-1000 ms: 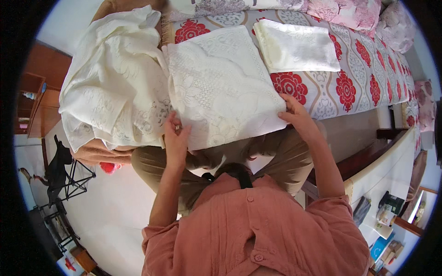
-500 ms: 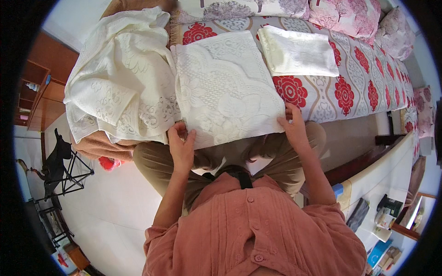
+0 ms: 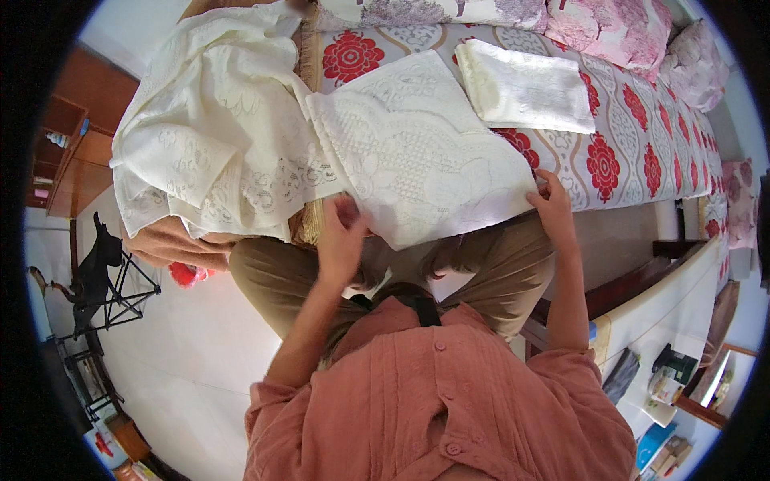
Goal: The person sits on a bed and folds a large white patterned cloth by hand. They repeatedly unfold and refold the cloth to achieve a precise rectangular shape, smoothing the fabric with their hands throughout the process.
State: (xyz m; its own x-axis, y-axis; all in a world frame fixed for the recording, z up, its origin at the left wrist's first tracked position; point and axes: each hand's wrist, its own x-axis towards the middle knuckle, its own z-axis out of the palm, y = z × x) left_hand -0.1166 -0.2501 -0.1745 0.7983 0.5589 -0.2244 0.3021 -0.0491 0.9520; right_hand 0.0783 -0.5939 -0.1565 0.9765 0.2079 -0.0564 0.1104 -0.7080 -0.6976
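A folded white lace cloth (image 3: pixel 425 152) lies at a slant over the front edge of a patterned couch cover, its near corner hanging over my knees. My right hand (image 3: pixel 553 207) pinches the cloth's right corner between thumb and fingers. At the cloth's left edge is my left hand (image 3: pixel 342 236), its fingers curled against the border; the fingertips are partly hidden. Left of it, a loose, rumpled cream lace cloth (image 3: pixel 216 128) drapes over the couch's end. A smaller folded white cloth (image 3: pixel 529 86) rests beyond the right side of the lace cloth.
The couch cover (image 3: pixel 626 152) has red flower medallions. Pink and purple printed cushions (image 3: pixel 609 32) line the back. A brown blanket (image 3: pixel 172 248) hangs at the left, near a black folding stand (image 3: pixel 104 280). A pale table (image 3: pixel 642 313) with small items stands close on the right.
The folded lace cloth has turned and shifted right, its near left corner swinging away from the rumpled cloth. My right hand moved right with its corner; my left hand moved slightly right.
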